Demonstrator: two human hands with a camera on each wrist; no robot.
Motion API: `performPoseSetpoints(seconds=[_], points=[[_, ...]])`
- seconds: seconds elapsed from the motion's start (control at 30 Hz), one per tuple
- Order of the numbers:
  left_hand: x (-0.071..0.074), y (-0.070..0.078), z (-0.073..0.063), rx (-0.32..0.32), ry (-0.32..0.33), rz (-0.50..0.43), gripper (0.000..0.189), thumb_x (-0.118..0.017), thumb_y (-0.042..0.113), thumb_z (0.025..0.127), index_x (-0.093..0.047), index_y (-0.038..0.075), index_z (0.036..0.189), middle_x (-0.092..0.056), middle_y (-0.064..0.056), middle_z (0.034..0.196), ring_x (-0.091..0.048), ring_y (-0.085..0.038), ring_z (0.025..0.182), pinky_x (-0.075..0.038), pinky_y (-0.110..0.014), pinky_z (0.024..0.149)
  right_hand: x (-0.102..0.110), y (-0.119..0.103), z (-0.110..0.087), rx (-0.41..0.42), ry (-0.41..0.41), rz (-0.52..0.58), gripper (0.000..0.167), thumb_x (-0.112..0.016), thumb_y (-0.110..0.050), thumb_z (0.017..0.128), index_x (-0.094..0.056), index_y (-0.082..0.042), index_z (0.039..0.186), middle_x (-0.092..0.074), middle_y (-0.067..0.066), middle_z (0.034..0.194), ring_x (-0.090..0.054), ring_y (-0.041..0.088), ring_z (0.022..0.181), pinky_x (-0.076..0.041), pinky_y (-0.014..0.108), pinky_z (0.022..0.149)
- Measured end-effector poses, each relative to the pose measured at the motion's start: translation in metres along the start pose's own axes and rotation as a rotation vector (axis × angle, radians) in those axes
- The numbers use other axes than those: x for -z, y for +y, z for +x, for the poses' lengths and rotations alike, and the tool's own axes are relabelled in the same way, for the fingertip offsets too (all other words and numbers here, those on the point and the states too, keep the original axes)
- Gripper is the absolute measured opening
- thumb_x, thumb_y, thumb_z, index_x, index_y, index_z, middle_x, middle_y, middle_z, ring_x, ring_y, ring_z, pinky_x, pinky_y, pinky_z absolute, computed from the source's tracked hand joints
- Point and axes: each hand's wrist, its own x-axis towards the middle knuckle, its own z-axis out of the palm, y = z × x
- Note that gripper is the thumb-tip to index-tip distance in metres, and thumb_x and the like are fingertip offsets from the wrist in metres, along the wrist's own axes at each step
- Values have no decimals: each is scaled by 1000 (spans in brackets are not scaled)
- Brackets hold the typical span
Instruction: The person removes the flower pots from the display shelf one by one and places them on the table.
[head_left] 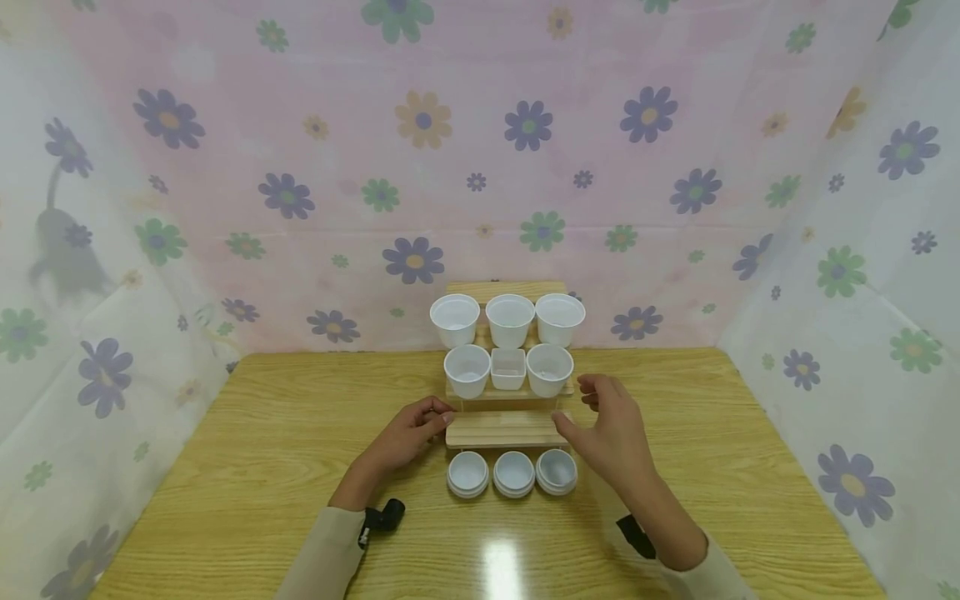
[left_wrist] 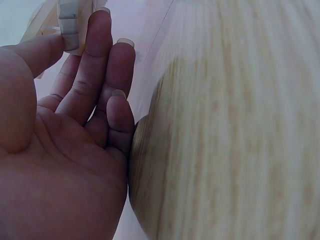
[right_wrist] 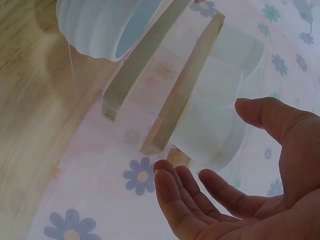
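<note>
On my feed, the left grip (head_left: 411, 429) is pinching the left end of the lowest pale wooden board (head_left: 504, 428) between thumb and forefinger, its remaining fingers lying extended alongside. The right grip (head_left: 611, 425) is hanging released near that board's right end, its thumb and fingers spread apart and holding nothing.

The board is forming the front step of a tiered wooden rack, which is standing toward the far edge of a yellowish wood-grain surface (head_left: 300, 450). Just before it, three white round ridged jars (head_left: 513, 472) are sitting in a row, blocking the straight approach from the front. Behind it, the next step is carrying two white round tapered cups (head_left: 550, 371) with a translucent square container (head_left: 508, 369) between them. Higher up, three more white round cups (head_left: 510, 320) are standing side by side, partly hiding the wood behind.

I am also seeing beige sleeves (head_left: 322, 550), a black wrist-worn device (head_left: 386, 515) by the left one, and pink-and-white flower-printed cloth (head_left: 465, 258) enclosing the far edge and both sides
</note>
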Motion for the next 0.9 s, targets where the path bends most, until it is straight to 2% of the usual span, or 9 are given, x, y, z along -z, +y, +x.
performPoseSetpoints(seconds=[0.4, 0.9], points=[[0, 1, 0, 1, -7, -6, 28, -56, 29, 113, -66, 5, 125, -72, -7, 108, -64, -25, 102, -53, -36, 91, -2, -2, 10, 3, 23, 14, 63, -93, -20, 83, -61, 6, 131, -64, 20, 124, -67, 39, 110, -57, 52, 95], [2, 0, -1, 0, -13, -8, 28, -57, 30, 113, -66, 7, 126, -73, -6, 110, -66, -20, 102, -53, -34, 91, -3, -8, 23, -20, 46, 63, 63, -94, -20, 81, -61, 4, 129, -64, 21, 124, -65, 39, 113, -56, 52, 98]])
